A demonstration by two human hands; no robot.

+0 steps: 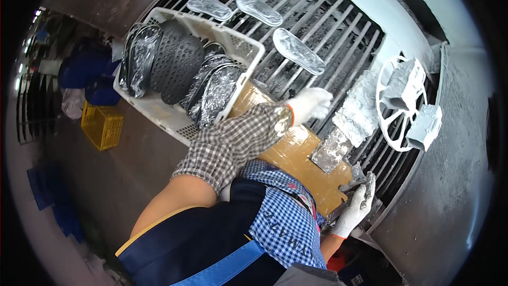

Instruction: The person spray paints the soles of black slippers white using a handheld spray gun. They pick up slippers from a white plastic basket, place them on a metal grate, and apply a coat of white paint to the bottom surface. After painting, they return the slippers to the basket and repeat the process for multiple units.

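Grimy workshop floor on my left with a yellow crate sitting on it, and straight ahead a slatted metal grate caked in pale dust, so that's the surface I'm working over. Four clear shoe insoles lie spread out on the slats, well apart from each other.

Left hand, in a white glove, is reaching out over the grate past a brown cardboard sheet. The nearest insole is just above and beyond its fingertips, not touching as far as I can see. The grip looks loosely curled with nothing in it, though the fingers are a bit blown out by the light, so I wouldn't swear to how far they're spread.

Right hand, also gloved, is down at the near edge of the cardboard, grip pressed around a dark grubby piece at that edge. I can't make out what the piece is.

White plastic basket sits to the left of the cardboard, packed with black perforated soles and shiny wrapped ones standing on edge. Off to the right there's a white spoked wheel with dust-coated blocks on it. Crusty grey slabs lie between the wheel and the cardboard.
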